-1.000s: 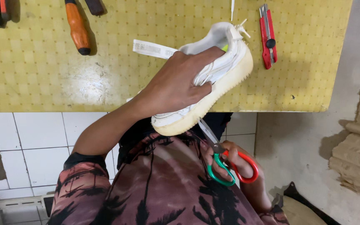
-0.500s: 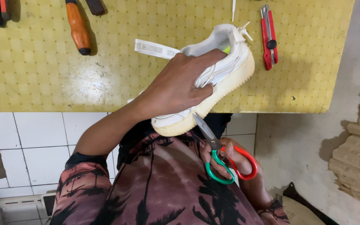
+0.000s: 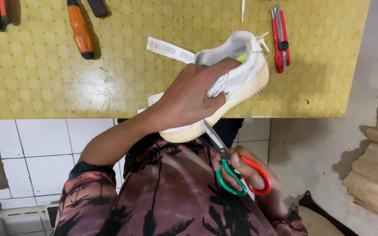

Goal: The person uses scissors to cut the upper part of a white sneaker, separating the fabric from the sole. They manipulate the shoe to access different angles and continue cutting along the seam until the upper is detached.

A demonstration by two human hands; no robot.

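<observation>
Two hands busy: left hand (image 3: 189,102) clamped round white sneaker (image 3: 237,74) over yellow tabletop (image 3: 44,83), right hand (image 3: 246,168) fingers through green-and-red scissors (image 3: 235,168), blades touching the sole.

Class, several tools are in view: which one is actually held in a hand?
The scissors with one green and one red handle loop, gripped in a hand below the shoe. The red utility knife and orange-handled tool lie untouched on the yellow table.

Even, fairly bright overhead light; a dull glare patch on the worn yellow mat (image 3: 88,87). Soft shadows fall beside the tools and shoe (image 3: 241,83). Focus is sharp, with mild wide-angle stretching at the edges.
</observation>
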